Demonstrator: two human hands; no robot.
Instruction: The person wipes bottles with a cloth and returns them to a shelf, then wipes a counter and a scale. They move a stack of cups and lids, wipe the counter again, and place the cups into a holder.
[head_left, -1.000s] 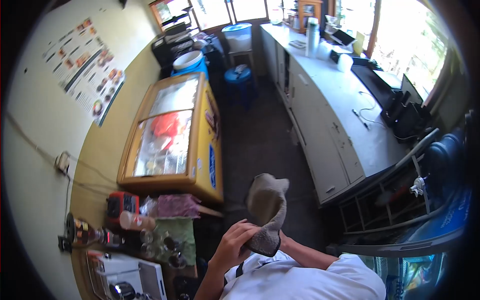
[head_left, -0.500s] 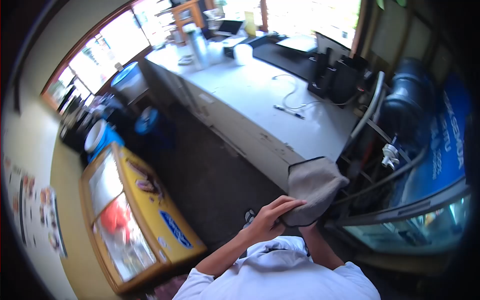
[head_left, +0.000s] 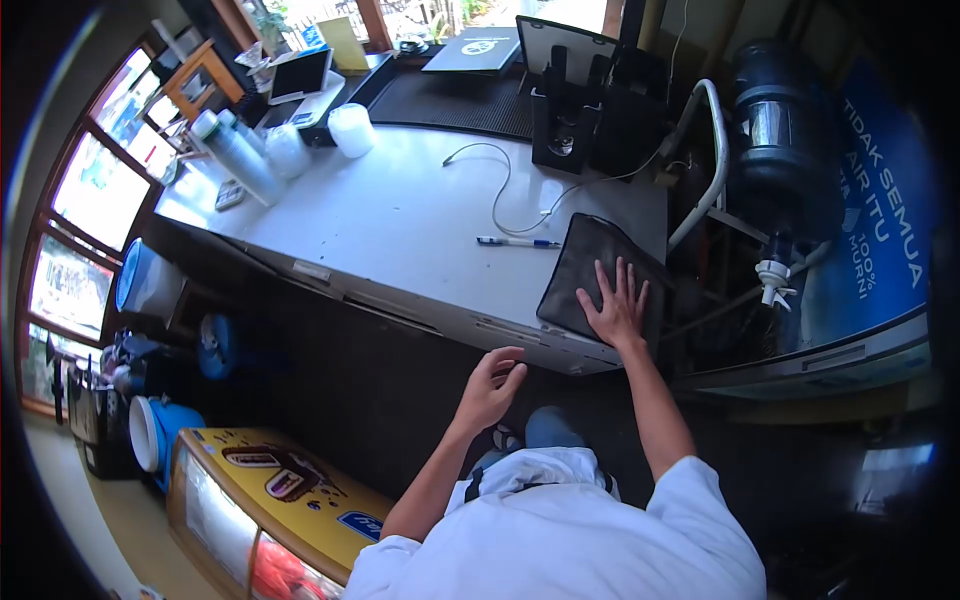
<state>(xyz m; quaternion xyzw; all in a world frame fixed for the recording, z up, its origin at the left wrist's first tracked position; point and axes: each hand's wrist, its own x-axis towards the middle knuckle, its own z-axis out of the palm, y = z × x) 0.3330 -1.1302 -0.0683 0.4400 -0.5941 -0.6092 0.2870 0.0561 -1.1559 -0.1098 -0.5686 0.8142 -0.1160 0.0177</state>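
From the head view, I see a black cloth (head_left: 585, 280) lying at the near right corner of the white counter (head_left: 390, 215). It is dark and smooth on top, with a thin edge and some soft bumps. The right hand (head_left: 617, 308) is wide open, fingers spread, pressing on it but not gripping it. The left hand (head_left: 492, 390) is half open, fingers bent, holding nothing, in front of the counter.

A pen (head_left: 518, 242) lies just beside the cloth, and a thin cord (head_left: 497, 200) curls behind the pen. A big water jug (head_left: 785, 140) is at the right. A yellow freezer (head_left: 290, 485) sits low on the left.
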